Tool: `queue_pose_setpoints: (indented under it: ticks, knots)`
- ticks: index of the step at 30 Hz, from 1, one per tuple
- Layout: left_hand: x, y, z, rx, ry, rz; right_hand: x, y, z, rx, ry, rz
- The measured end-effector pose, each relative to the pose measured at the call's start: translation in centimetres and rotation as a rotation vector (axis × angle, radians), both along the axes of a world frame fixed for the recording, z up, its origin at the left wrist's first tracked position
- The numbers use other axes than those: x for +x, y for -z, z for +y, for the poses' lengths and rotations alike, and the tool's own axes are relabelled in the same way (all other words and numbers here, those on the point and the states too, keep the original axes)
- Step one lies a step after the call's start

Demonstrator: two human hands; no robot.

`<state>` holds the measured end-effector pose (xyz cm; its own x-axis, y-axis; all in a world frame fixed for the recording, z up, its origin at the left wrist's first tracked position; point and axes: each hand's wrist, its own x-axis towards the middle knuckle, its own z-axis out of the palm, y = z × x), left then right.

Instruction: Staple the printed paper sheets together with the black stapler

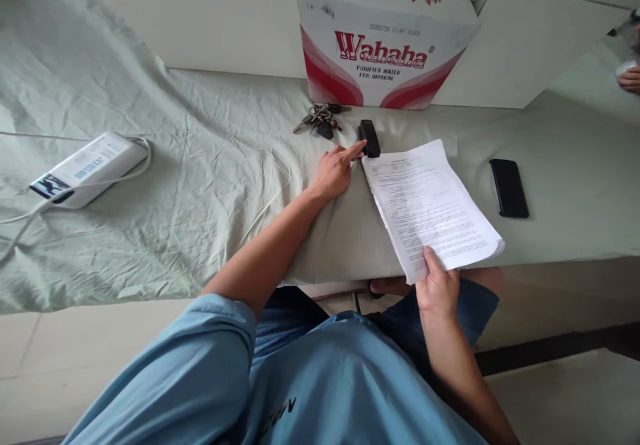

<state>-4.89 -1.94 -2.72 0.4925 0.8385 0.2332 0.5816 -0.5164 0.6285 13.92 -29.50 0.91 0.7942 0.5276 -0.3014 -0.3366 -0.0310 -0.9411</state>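
Note:
My right hand [440,288] grips the near edge of a stack of printed papers [425,198], thumb on top and fingers underneath. At the far left corner of the stack stands a small black stapler [370,139], close against the paper. My left hand [336,173] lies on the cloth just left of that corner. Its fingers stretch forward, with a fingertip at the stapler's left side and nothing grasped. Whether the paper corner sits inside the stapler's jaw I cannot tell.
A bunch of keys [323,119] lies behind my left hand. A Wahaha water carton [383,51] stands at the back. To the right rests a black phone [509,188]; at the left is a white box [90,168] with cables. Another person's hand [631,79] shows at the far right.

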Motion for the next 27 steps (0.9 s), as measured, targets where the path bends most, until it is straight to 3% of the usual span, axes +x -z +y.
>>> queue_pose_setpoints:
  ticks: [11,22,25,27]
  knots:
    - [0.2,-0.5,-0.6,0.095,-0.036,0.067,-0.3,1.1,-0.5,-0.003,-0.028,-0.042]
    - [1.4,-3.3,-2.3,0.025,-0.092,0.215,0.2,0.1,-1.2,-0.016,-0.121,0.08]
    - [0.5,-3.4,-1.0,0.092,-0.149,0.14,0.6,0.1,-1.9,-0.026,-0.076,0.073]
    - [-0.6,-3.0,1.2,0.141,-0.236,0.077,0.8,0.2,-2.2,-0.042,-0.058,0.076]
